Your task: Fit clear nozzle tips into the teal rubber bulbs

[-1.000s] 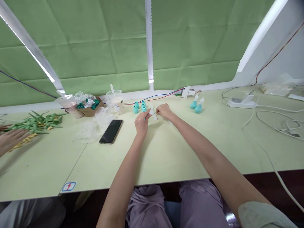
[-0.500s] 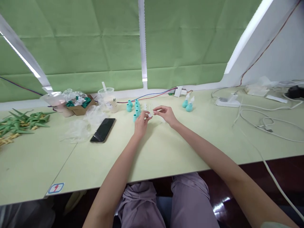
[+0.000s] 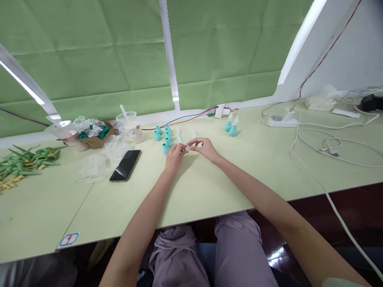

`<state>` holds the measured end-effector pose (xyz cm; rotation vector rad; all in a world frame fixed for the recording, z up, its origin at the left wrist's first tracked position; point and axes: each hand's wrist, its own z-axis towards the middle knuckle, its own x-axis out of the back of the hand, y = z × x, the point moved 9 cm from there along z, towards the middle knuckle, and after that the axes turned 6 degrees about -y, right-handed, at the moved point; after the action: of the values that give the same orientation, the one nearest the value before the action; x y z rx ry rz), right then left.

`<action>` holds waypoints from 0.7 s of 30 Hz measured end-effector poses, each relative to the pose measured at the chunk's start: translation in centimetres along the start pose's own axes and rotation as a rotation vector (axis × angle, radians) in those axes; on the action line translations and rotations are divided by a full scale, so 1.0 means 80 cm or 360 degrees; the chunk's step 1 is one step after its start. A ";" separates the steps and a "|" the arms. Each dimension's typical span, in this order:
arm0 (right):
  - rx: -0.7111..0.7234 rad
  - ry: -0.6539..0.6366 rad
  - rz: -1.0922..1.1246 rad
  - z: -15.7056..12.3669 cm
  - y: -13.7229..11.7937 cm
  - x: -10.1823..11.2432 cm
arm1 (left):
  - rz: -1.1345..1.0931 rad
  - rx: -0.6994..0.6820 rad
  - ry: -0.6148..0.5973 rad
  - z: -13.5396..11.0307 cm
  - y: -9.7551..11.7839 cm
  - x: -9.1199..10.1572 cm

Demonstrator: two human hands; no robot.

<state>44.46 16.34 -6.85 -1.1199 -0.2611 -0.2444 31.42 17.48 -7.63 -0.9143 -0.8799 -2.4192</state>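
Observation:
Both hands meet over the pale green table [image 3: 209, 179], pinching one small white plastic piece [image 3: 186, 148] between them. My left hand [image 3: 173, 156] grips it from the left with curled fingers; my right hand [image 3: 202, 147] pinches it from the right. Just left of my left hand stands a teal bulb [image 3: 165, 148], the nearest of several teal bulbs [image 3: 163, 134] in a group. Small white tips [image 3: 184, 134] lie in a row behind my hands. Two teal bulbs with white tips fitted [image 3: 231, 128] stand to the right.
A black phone [image 3: 125, 165] lies left of my hands beside crumpled clear plastic [image 3: 98, 161]. Behind are a drink cup with straw [image 3: 131, 126], a cardboard box [image 3: 95, 137] and green folded pieces [image 3: 26, 159]. White cables [image 3: 323, 147] and a power strip [image 3: 281, 120] spread at right.
My hands drew back from the far parts and came together on the white piece. The view swung right, and the other person's hand at left left the frame.

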 end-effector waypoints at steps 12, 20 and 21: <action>-0.0113 -0.0029 0.0190 -0.001 0.005 0.009 | 0.0389 -0.0482 0.0287 -0.009 0.035 0.017; -0.0287 -0.0059 0.0707 -0.011 0.008 -0.006 | 0.0402 -0.0656 0.0396 -0.017 0.049 0.030; -0.0340 -0.0085 0.0741 -0.012 0.011 -0.009 | 0.0393 -0.0659 0.0389 -0.017 0.050 0.030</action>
<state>44.15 15.86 -8.24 -1.3659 -0.0158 0.1758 31.32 13.33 -5.10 -0.7834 -0.1671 -2.4620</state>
